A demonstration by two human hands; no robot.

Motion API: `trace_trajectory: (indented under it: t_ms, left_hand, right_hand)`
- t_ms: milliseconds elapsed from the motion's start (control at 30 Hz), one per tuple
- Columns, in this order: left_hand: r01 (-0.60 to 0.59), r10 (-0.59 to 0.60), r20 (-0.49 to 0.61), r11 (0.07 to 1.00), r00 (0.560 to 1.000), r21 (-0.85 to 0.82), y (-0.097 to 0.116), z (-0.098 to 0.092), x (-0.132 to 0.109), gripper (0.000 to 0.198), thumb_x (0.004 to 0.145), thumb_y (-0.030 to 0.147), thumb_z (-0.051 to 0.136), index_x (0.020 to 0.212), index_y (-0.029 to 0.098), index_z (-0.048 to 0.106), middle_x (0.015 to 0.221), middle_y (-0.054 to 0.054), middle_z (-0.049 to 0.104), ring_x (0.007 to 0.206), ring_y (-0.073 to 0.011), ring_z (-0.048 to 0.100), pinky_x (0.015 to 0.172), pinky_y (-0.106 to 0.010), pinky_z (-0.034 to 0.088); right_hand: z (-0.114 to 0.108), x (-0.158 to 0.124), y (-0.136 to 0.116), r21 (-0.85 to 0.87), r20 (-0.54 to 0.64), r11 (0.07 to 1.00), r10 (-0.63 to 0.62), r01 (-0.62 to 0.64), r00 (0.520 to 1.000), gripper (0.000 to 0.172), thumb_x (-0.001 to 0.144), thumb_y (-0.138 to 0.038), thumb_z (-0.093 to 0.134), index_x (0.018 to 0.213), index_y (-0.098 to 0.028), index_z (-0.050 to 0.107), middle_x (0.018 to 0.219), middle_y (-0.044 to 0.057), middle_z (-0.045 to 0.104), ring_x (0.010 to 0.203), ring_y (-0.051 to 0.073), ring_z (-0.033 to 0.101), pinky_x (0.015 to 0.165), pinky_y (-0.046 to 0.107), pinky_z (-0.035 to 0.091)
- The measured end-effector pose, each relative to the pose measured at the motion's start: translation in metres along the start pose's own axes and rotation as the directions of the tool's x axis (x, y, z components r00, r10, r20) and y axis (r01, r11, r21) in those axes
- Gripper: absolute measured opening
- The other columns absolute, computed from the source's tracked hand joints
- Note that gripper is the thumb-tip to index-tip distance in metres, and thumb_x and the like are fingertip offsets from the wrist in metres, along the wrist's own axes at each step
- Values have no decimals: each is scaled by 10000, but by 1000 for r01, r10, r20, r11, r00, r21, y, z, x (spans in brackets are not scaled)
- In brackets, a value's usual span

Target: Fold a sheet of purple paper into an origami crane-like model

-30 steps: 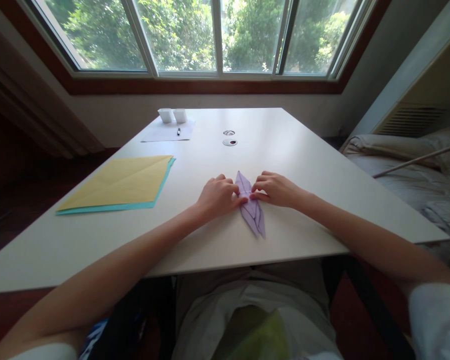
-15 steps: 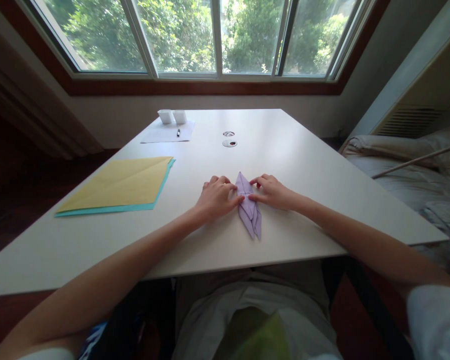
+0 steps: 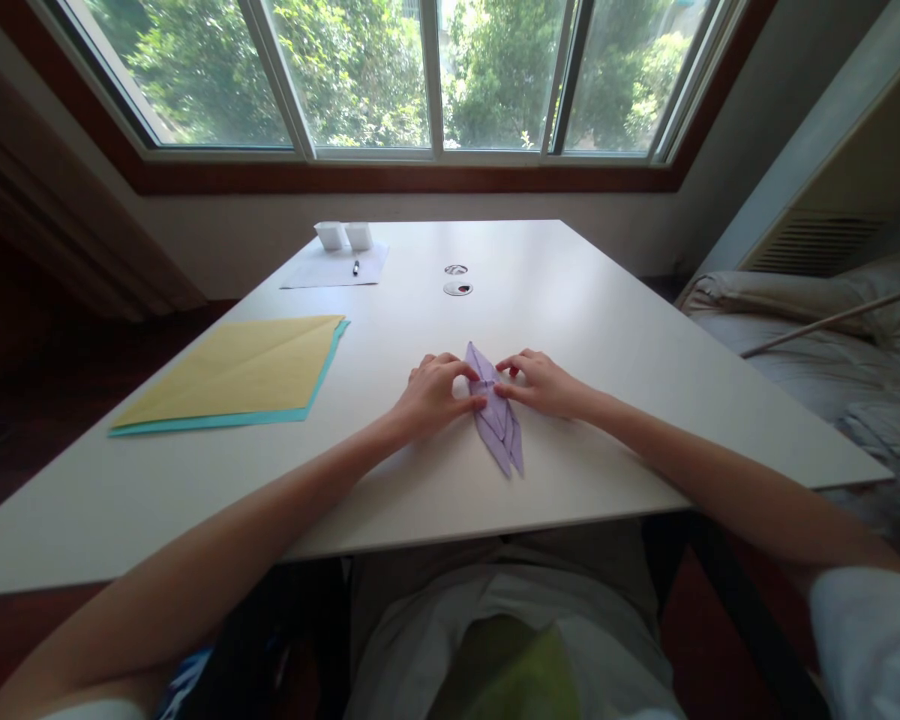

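Observation:
A folded piece of purple origami paper [image 3: 498, 424] lies near the front of the white table, a narrow diamond with two split points toward me. My left hand [image 3: 439, 394] holds its left edge, with thumb and index finger on the paper and the other fingers curled. On the opposite edge, my right hand [image 3: 540, 384] has its thumb on the paper at mid-height and its index finger bent near the upper part. Both hands are closed around the middle of the folded paper. What lies under the fingertips is hidden.
Yellow paper [image 3: 232, 365] lies over turquoise paper [image 3: 319, 385] on the left. Farther back are a white sheet [image 3: 315, 272], a black pen [image 3: 356, 268] and two small white containers [image 3: 343, 236]. Round fittings [image 3: 457, 289] sit in the white table [image 3: 592, 300].
The purple paper's upper tip has tilted a little to the left. My right thumb and fingers have shifted slightly left with it, while my left hand stays nearly in place.

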State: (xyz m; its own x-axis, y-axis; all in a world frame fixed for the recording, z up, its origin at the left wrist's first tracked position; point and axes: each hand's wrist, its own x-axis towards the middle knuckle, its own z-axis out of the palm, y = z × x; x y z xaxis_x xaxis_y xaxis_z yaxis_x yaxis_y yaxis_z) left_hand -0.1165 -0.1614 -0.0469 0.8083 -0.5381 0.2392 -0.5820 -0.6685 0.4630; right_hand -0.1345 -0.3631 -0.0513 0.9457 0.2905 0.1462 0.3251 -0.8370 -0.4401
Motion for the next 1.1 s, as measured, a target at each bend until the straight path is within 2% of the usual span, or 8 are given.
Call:
trace_trajectory:
  t_ms: [133, 233, 433, 567, 733, 867, 1000, 1100]
  left_hand:
    - [-25, 14, -68, 987, 998, -160, -3, 1, 2, 293, 674, 363, 685, 914, 201, 639, 1032, -72, 548, 1008, -236, 502, 878, -416, 404]
    - [0, -33, -86, 932, 996, -364, -4, 2, 3, 319, 682, 361, 678, 944, 191, 615, 1078, -81, 515, 953, -205, 541, 777, -354, 471]
    - [146, -142, 72, 622, 987, -769, -2, 1, 5, 357, 726, 375, 642, 980, 145, 544, 974, -77, 595, 720, -131, 606, 632, -277, 493]
    - [222, -165, 159, 502, 973, -836, 2, -2, 4, 363, 703, 372, 682, 946, 150, 531, 825, -43, 623, 698, -133, 611, 629, -276, 496]
    - [322, -312, 221, 325, 924, -889, 8, -5, 4, 439, 676, 386, 718, 988, 167, 499, 798, -31, 636, 658, -144, 627, 610, -300, 514]
    - [288, -232, 219, 326, 948, -900, 8, -5, 4, 403, 630, 359, 759, 889, 94, 597, 779, -69, 663, 664, -154, 632, 649, -304, 519]
    - [231, -275, 144, 316, 951, -920, 5, -3, 4, 382, 592, 344, 781, 827, 90, 617, 748, -56, 674, 650, -156, 633, 676, -332, 523]
    - [231, -261, 148, 321, 954, -918, 2, -2, 3, 390, 590, 332, 783, 849, 90, 620, 792, -71, 685, 676, -169, 643, 684, -346, 528]
  right_hand:
    - [-6, 2, -5, 143, 55, 988, 56, -64, 997, 318, 807, -404, 522, 967, -150, 627, 899, 77, 625, 809, 174, 557, 719, 303, 420]
    - [-9, 4, -6, 368, 75, 922, 105, -125, 992, 297, 784, -408, 545, 886, -136, 609, 814, 51, 636, 717, 146, 560, 640, 271, 417]
    - [-12, 6, -5, 679, 107, 709, 165, -193, 980, 330, 726, -386, 640, 923, -132, 569, 676, 13, 618, 577, 88, 519, 526, 214, 398]
    - [-10, 5, -6, 747, 107, 639, 157, -184, 982, 360, 705, -408, 669, 923, -151, 542, 627, -8, 611, 544, 84, 530, 485, 201, 410]
    - [-7, 5, -11, 821, 89, 555, 107, -134, 990, 382, 693, -424, 684, 929, -175, 516, 660, -13, 636, 593, 102, 591, 535, 228, 497]
    - [-6, 4, -15, 826, 104, 548, 86, -134, 991, 388, 699, -466, 666, 917, -173, 539, 668, 3, 653, 592, 110, 610, 525, 231, 521]
    - [-5, 2, -18, 768, 156, 611, 114, -193, 981, 385, 700, -505, 646, 773, -129, 607, 649, 43, 658, 557, 107, 611, 493, 214, 526]
    - [-4, 1, -20, 779, 165, 594, 113, -200, 980, 344, 669, -453, 696, 746, -125, 626, 690, 49, 677, 598, 126, 637, 541, 240, 554]
